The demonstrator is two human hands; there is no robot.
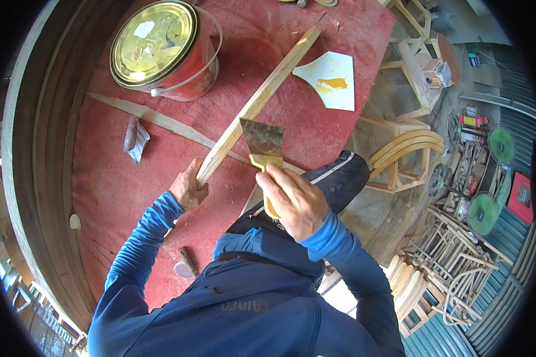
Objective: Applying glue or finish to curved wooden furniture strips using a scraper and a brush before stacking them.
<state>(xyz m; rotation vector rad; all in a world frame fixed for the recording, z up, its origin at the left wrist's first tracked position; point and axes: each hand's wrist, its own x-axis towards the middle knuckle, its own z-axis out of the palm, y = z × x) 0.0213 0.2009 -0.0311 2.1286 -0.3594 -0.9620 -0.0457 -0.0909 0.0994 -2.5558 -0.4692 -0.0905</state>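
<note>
One red surface [114, 208] lies beneath a long wooden bar [262, 98], probably stiff and fairly light, its near end gripped by the left hand [189, 186], a sound place to hold; beside it, the right hand [296, 199] clasps a scraper [265, 161] by its yellow handle [271, 208], its thin blade [262, 137] likely springy.

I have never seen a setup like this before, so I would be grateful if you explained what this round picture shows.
There is no machine here, just one person's bare hands. A wide fisheye camera on the person's head looks down, so straight edges bend toward the rim. The left hand grips the lower end of a long, pale wooden bar. The right hand holds a yellow-handled scraper with a flat, dark metal blade. On the red surface are a red bucket with a round, gold-coloured lid and a white, flat piece bearing an orange-yellow smear.
</note>
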